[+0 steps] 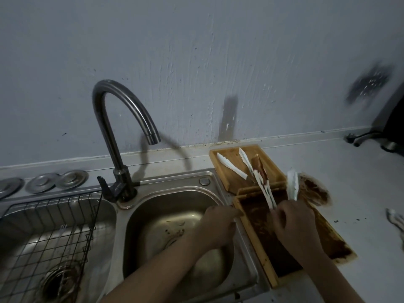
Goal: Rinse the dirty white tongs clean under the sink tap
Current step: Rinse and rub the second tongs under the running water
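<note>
My right hand (294,228) grips a pair of white tongs (265,190) smeared with brown sauce, its arms pointing up and away over a dirty wooden tray (260,235). My left hand (218,226) rests on the tray's left edge beside the right sink basin (153,219). The curved metal tap (122,119) stands behind the basin with no water running. A cleaner pair of white tongs (232,166) lies in a second wooden tray (220,169) further back. Another white utensil (292,184) pokes up right of my hand.
A wire rack (54,226) sits over the left sink basin. Brown sauce stains the counter (314,191) right of the trays. Round metal lids (56,181) lie behind the left basin. A dark appliance (393,127) stands at the far right, near a whitish object (395,219).
</note>
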The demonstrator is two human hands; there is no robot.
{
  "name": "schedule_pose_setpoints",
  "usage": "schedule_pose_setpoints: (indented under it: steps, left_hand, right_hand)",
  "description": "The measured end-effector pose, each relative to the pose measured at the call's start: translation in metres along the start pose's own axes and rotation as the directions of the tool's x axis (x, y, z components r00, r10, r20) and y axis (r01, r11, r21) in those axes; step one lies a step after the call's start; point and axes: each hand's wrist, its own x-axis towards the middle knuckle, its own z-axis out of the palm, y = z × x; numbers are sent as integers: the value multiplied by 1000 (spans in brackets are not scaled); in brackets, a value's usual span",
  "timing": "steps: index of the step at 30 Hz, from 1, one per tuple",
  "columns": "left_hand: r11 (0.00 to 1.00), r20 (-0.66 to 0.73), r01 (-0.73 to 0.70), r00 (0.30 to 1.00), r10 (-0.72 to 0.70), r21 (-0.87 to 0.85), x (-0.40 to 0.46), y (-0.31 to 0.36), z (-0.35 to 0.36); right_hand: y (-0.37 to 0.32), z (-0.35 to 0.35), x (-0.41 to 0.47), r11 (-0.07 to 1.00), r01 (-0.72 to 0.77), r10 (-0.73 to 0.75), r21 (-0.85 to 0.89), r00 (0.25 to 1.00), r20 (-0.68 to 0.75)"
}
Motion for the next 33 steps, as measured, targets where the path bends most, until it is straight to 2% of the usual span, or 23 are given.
schedule_pose_setpoints:
  steps: [2,3,5,7,9,10,12,14,17,19,21,24,26,29,33]
  left_hand:
    - [1000,-76,20,997,-22,-24,0,-1,-21]
    - [999,-119,27,992,-30,-29,-1,-3,-32]
    - [998,-230,57,971,-64,-39,-9,-11,-53]
    - [992,-331,105,935,-123,-73,-21,-27,-67]
    - [976,-401,197,889,-219,-94,-35,-49,-74]
    - [963,-444,243,855,-268,-114,-44,-62,-76]
    - [935,-546,293,759,-354,-200,-65,-85,-81]
    - [916,-666,310,630,-398,-254,-83,-102,-86]
    - [850,-772,405,398,-496,-337,-106,-123,-92]
    - [817,-796,432,295,-529,-383,-112,-140,-99]
    - [810,-774,428,314,-549,-401,-113,-154,-105]
    - [738,-630,397,387,-673,-546,-101,-165,-112]
    - [707,-591,391,387,-708,-590,-91,-169,-112]
    - [722,-655,508,347,-671,-470,-82,-178,-112]
    - [709,-650,597,377,-660,-375,-79,-192,-119]
  right_hand:
    - [-14,-5,14,993,59,-56,102,998,-39]
    - [-21,-5,21,987,39,-35,159,999,-26]
    - [-39,-1,33,953,-28,15,302,999,44]
    - [-62,3,41,900,-41,-4,435,995,102]
    - [-85,10,44,833,-88,-17,546,983,183]
    - [-95,14,43,784,-161,-4,600,965,263]
    - [-114,24,41,666,-352,20,657,890,456]
    - [-128,31,40,545,-545,61,637,784,618]
    - [-152,41,38,257,-779,13,572,595,804]
    - [-164,47,40,235,-820,-43,521,527,849]
    - [-174,51,40,264,-827,-91,497,492,866]
    - [-186,58,43,418,-765,-64,490,513,856]
    - [-191,61,44,501,-716,-27,486,548,836]
    - [-194,68,46,564,-659,8,497,607,795]
    - [-199,72,49,553,-665,50,502,628,777]
